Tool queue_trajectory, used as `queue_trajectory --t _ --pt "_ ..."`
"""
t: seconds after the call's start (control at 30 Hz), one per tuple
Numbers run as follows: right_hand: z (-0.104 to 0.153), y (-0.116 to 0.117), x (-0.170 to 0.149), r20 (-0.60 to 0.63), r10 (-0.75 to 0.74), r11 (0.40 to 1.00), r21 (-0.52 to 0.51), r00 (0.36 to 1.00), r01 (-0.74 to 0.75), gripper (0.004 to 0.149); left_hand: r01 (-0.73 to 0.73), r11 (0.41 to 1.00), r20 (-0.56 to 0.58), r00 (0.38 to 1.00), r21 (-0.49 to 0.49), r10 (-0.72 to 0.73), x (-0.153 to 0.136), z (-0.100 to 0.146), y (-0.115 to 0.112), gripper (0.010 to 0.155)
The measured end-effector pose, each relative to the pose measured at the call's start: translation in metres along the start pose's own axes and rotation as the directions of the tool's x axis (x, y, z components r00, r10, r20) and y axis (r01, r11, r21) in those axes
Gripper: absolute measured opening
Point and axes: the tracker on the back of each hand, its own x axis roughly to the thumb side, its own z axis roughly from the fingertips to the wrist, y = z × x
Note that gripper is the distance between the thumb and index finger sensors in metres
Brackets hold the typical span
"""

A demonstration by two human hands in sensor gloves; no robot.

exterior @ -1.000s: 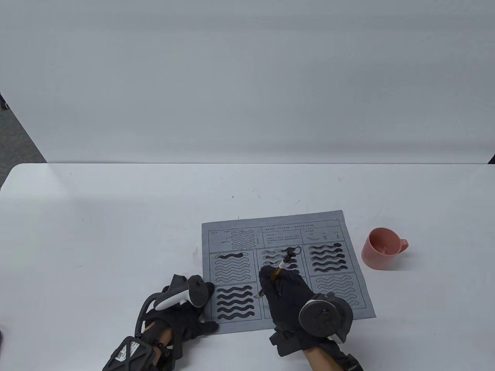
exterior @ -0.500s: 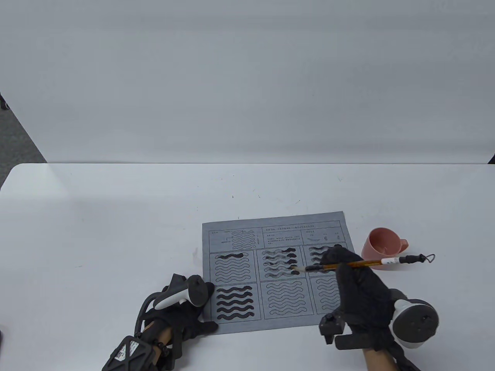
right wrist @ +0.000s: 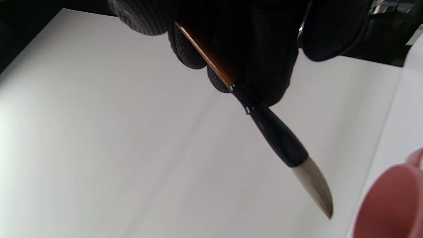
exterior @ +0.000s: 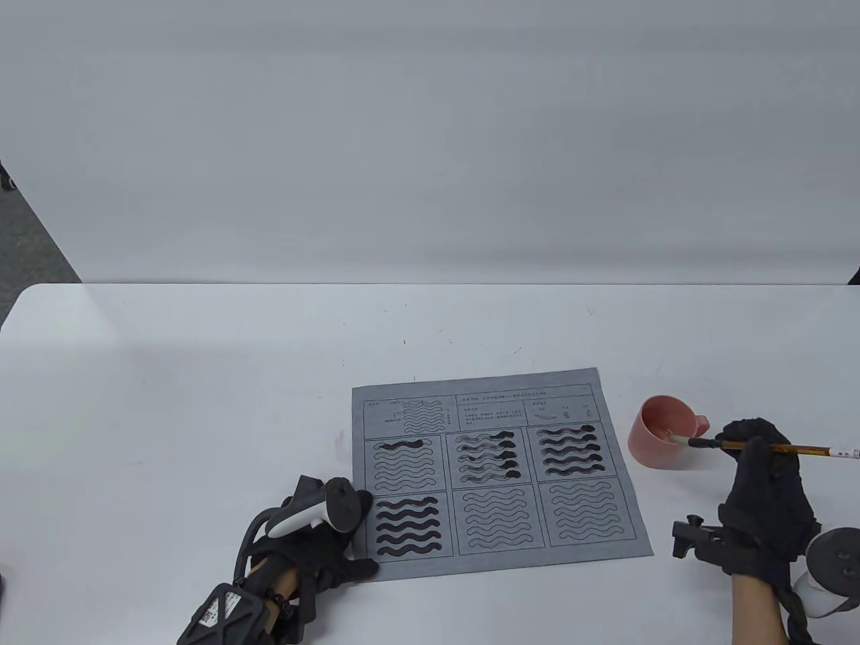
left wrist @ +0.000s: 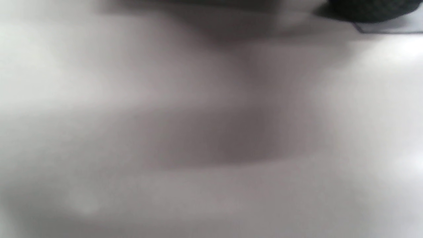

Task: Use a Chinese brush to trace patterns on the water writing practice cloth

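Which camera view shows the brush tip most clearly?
The right wrist view: the brush fills the frame, its pale pointed tip sharp below the right hand, near the pink cup. The table view shows the tip only as a small pale spot at the cup's rim. The left wrist view is blurred and shows no brush.

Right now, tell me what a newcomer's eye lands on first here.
The grey water-writing cloth at the table's middle, several wave panels already dark. To its right, the right hand holds the brown-handled Chinese brush, tip at the pink plastic cup. The left hand rests on the cloth's near-left corner.
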Motion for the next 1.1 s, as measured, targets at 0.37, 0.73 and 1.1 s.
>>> queue_trajectory --t 0.37,0.73,1.1 --pt "0.0 0.035 -0.055 -0.313 -0.043 0.988 0.13 0.949 0.088 0.049 -0.023 1.0 0.001 1.0 0.009 0.023 -0.005 0.001 0.003 0.098" --pt "0.007 0.054 -0.056 -0.451 0.234 0.89 0.455 0.861 -0.003 0.074 -0.012 0.999 -0.036 0.999 0.043 0.014 -0.009 0.003 0.005 0.097" --pt "0.049 0.09 0.015 0.066 0.756 0.42 0.715 0.651 -0.56 0.085 -0.036 0.99 -0.06 0.997 0.138 0.044 -0.019 0.019 0.014 0.092"
